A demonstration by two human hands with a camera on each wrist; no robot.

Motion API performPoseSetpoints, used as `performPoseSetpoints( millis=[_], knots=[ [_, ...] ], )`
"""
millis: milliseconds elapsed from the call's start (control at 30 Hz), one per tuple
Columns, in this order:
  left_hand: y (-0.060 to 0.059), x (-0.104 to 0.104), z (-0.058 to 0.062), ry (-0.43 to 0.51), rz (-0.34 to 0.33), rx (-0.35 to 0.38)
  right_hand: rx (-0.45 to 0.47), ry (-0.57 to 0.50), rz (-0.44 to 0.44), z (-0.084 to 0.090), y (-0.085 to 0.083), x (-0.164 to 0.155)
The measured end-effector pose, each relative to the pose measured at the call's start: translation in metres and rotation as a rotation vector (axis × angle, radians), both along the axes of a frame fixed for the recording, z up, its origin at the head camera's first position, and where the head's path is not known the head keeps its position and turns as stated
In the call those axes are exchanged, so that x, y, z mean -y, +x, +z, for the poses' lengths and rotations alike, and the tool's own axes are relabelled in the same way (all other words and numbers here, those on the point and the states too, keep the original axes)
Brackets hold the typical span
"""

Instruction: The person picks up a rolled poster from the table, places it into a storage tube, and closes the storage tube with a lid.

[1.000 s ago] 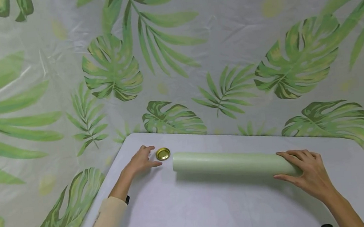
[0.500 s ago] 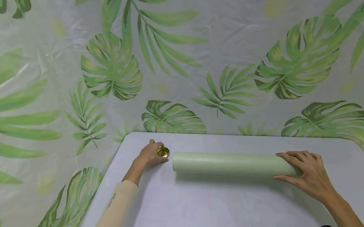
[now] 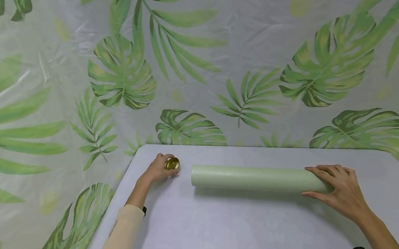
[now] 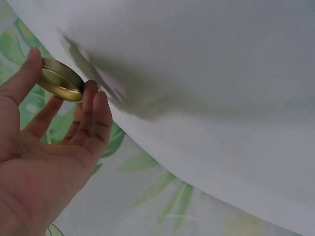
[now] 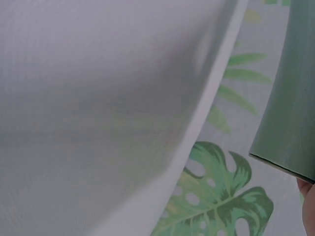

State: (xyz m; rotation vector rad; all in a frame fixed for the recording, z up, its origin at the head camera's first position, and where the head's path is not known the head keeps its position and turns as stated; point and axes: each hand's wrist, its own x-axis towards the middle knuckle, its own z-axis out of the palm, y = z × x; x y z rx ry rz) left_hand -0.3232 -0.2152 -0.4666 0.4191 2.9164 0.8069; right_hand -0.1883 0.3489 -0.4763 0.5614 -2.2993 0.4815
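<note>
My left hand pinches a round gold metal lid by its edge, thumb on one side and fingers on the other. In the left wrist view the lid is held tilted, its shallow hollow side partly showing, raised off the table. A long pale green tube lies sideways across the head view, its left end pointing at the lid with a gap between. At its right end my right hand grips it between thumb and fingers. The right wrist view catches the tube's end and only a sliver of the hand.
A white table with rounded corners spreads under both hands. Behind and beside it hangs pale sheeting printed with green leaves. The tube's shadow falls on the tabletop.
The left hand has moved onto the lid, taken hold of it, and lifted it slightly to the left. The right hand and tube have barely moved.
</note>
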Motion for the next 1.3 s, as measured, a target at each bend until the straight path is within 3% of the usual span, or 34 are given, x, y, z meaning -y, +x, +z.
performPoseSetpoints(
  millis=[200,467,667,867,1033,1300],
  knots=[
    [0.011,0.015,0.002,0.114,0.001,-0.065,-0.001,-0.003,0.001,0.001,0.002,-0.001],
    [0.028,0.021,0.007,0.220,-0.084,-0.064,-0.019,-0.004,-0.016,0.000,0.003,-0.005],
    [0.043,0.026,0.014,0.355,-0.076,0.014,-0.025,-0.008,-0.015,-0.001,0.002,-0.003],
    [0.052,0.022,0.021,0.486,-0.204,0.123,-0.026,-0.013,-0.025,-0.001,0.002,-0.002],
    [0.052,0.011,0.018,0.557,-0.272,0.177,-0.032,0.002,-0.021,0.000,0.002,0.002],
    [0.049,-0.009,0.011,0.597,-0.383,0.218,-0.039,0.005,-0.001,0.002,0.000,0.010]
  ],
)
